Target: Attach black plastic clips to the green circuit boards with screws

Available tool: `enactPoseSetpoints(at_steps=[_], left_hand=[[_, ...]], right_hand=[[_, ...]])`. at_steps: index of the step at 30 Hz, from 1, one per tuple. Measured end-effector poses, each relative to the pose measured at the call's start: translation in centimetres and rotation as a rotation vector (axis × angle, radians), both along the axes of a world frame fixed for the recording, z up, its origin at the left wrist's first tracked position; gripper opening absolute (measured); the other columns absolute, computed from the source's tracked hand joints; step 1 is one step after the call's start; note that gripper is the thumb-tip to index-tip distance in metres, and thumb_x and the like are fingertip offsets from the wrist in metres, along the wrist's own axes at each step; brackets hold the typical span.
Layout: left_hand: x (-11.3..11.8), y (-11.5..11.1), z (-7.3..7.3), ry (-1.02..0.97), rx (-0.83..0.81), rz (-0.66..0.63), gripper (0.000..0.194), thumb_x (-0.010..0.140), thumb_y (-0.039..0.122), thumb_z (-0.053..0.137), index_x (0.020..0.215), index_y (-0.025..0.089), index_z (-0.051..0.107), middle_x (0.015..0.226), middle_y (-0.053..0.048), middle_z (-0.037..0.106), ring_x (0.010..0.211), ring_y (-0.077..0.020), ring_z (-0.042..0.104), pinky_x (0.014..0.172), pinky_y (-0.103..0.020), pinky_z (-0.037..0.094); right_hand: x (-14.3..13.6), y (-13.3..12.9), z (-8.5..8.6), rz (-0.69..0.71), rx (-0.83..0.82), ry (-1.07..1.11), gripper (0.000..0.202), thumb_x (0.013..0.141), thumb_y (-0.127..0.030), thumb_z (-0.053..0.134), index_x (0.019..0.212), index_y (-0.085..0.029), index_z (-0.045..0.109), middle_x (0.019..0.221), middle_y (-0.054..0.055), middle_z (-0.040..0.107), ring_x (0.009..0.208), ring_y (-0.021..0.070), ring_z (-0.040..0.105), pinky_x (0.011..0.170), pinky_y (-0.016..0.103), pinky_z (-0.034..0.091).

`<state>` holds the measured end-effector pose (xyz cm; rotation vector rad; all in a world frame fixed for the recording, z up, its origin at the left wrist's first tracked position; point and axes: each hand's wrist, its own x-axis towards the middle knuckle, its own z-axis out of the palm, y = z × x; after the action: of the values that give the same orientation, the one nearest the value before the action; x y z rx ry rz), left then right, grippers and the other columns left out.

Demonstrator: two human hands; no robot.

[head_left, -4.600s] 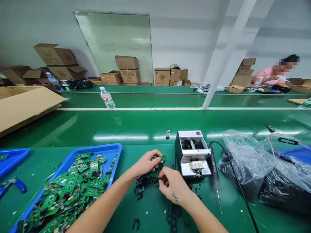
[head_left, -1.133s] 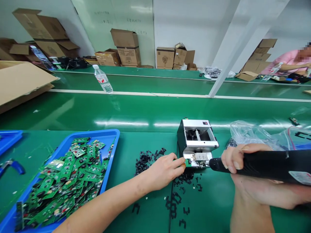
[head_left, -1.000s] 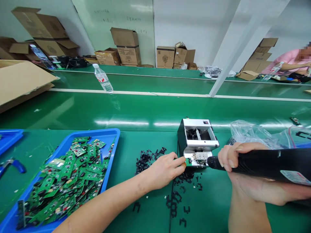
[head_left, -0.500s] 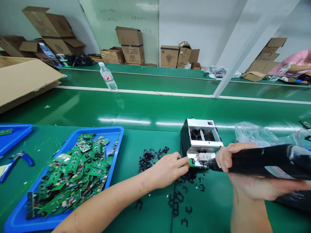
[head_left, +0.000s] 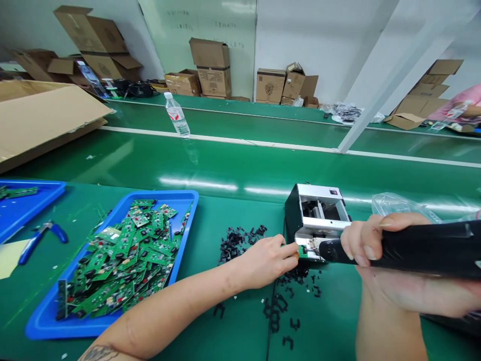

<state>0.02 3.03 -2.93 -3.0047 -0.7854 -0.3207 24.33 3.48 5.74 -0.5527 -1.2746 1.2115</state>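
Note:
My right hand (head_left: 376, 245) is wrapped around a black electric screwdriver (head_left: 424, 245). The tool points left, its tip at the front of a black-and-silver screw feeder (head_left: 325, 224). At the feeder's front left corner, my left hand (head_left: 272, 258) pinches a small green circuit board (head_left: 302, 252), mostly hidden behind the fingers. Small black plastic clips (head_left: 236, 243) lie heaped beside my left hand, and more are scattered below it. To the left, a blue tray (head_left: 188, 225) is heaped with green circuit boards (head_left: 128, 255).
Blue-handled cutters (head_left: 45, 235) and a yellow paper (head_left: 9, 258) lie at the left, near a second blue tray (head_left: 33, 213). A water bottle (head_left: 176, 115) stands beyond. A clear plastic bag (head_left: 398, 205) lies right of the feeder. A co-worker's pink sleeve (head_left: 466, 100) shows far right.
The view has shifted slightly, so the scene sits further right. The screwdriver has moved left, its tip closer in at the feeder's front. My left hand keeps its place with the circuit board.

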Motion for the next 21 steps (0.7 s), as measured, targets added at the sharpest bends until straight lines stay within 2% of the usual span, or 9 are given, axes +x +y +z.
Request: enactPoseSetpoints(at_steps=[3,5,12,21], left_hand=[[0.1,0.0,0.0,-0.012,-0.002,-0.008,0.016,0.104,0.016,0.044,0.107,0.017,0.06,0.115,-0.007,0.061,0.08,-0.0203,0.046,0.069,-0.035,0.047],[0.1,0.0,0.0,-0.015,0.004,-0.013,0.018,0.105,0.016,0.042,0.106,0.017,0.06,0.117,-0.007,0.061,0.08,-0.0201,0.046,0.069,-0.035,0.046],[0.1,-0.1,-0.1,-0.013,0.038,-0.001,0.022,0.106,0.018,0.038,0.107,0.017,0.06,0.122,-0.009,0.059,0.082,-0.0197,0.048,0.07,-0.033,0.046],[0.1,0.0,0.1,-0.029,0.042,-0.022,0.022,0.106,0.017,0.039,0.103,0.016,0.061,0.114,-0.009,0.059,0.078,-0.0193,0.046,0.07,-0.034,0.047]], right_hand=[[-2.0,0.5,1.0,0.013,0.129,0.004,0.084,0.072,-0.095,0.042,0.102,-0.025,0.075,0.059,0.003,0.057,0.047,0.0187,0.052,0.047,0.036,0.043],[-2.8,0.7,1.3,0.011,0.157,-0.007,0.084,0.074,-0.095,0.04,0.103,-0.024,0.075,0.059,0.003,0.058,0.047,0.0182,0.053,0.046,0.034,0.042],[-3.2,1.2,1.4,0.047,0.158,-0.015,0.087,0.068,-0.099,0.04,0.098,-0.025,0.076,0.056,0.003,0.061,0.043,0.0172,0.052,0.042,0.032,0.04],[-4.6,1.2,1.8,-0.02,0.085,-0.015,0.09,0.061,-0.103,0.039,0.08,-0.022,0.075,0.046,0.002,0.056,0.036,0.017,0.049,0.038,0.031,0.038]])
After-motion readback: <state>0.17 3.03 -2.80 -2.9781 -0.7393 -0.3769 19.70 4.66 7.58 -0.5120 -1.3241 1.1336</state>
